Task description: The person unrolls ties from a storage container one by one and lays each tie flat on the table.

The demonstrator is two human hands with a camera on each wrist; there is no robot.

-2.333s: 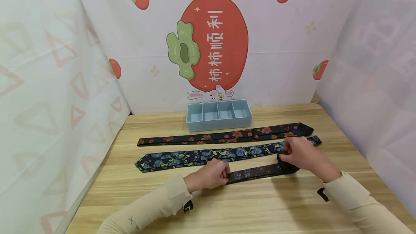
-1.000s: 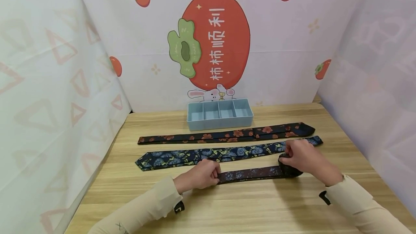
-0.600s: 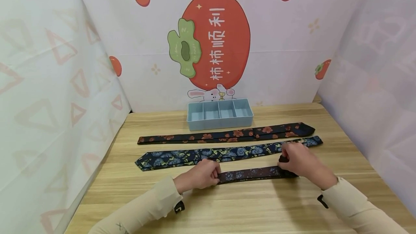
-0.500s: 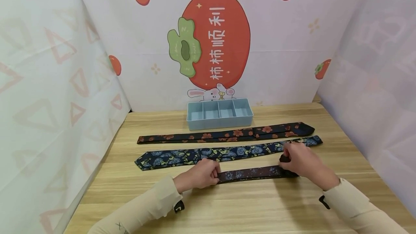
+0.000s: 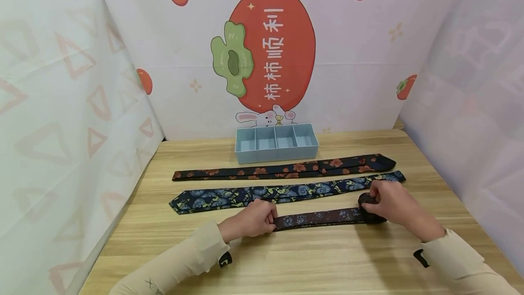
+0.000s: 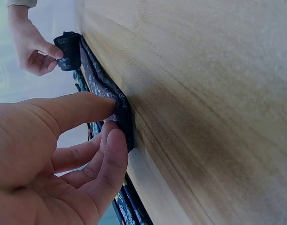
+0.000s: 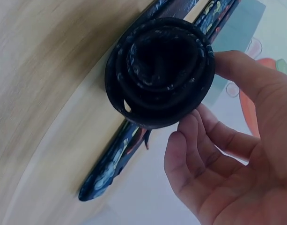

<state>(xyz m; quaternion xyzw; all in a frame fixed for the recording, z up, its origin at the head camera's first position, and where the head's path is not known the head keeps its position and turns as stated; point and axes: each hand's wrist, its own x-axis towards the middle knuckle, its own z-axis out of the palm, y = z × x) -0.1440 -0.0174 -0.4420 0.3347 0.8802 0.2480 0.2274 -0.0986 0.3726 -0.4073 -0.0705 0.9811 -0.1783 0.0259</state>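
A dark brown necktie with small blue flowers (image 5: 319, 218) lies along the table, its right part wound into a roll. My left hand (image 5: 251, 219) pinches the flat left end between thumb and fingertips, as the left wrist view shows. At the other end, my right hand (image 5: 395, 204) holds the roll (image 7: 159, 75) with the thumb on one side and the fingers on the other. Seen end-on in the right wrist view, the roll has several loose layers. Just behind the brown tie lies a navy necktie with blue and yellow figures (image 5: 303, 191).
Farther back is a black necktie with orange flowers (image 5: 262, 172), laid nearly parallel. Behind it stands a light blue box (image 5: 276, 155) with several compartments, near the printed cloth backdrop (image 5: 348, 90). The wooden table (image 5: 303, 263) extends in front of the hands.
My left hand moved a little left with the tie's end, then stayed still. My right hand has shifted slightly right with the roll over the last half second.
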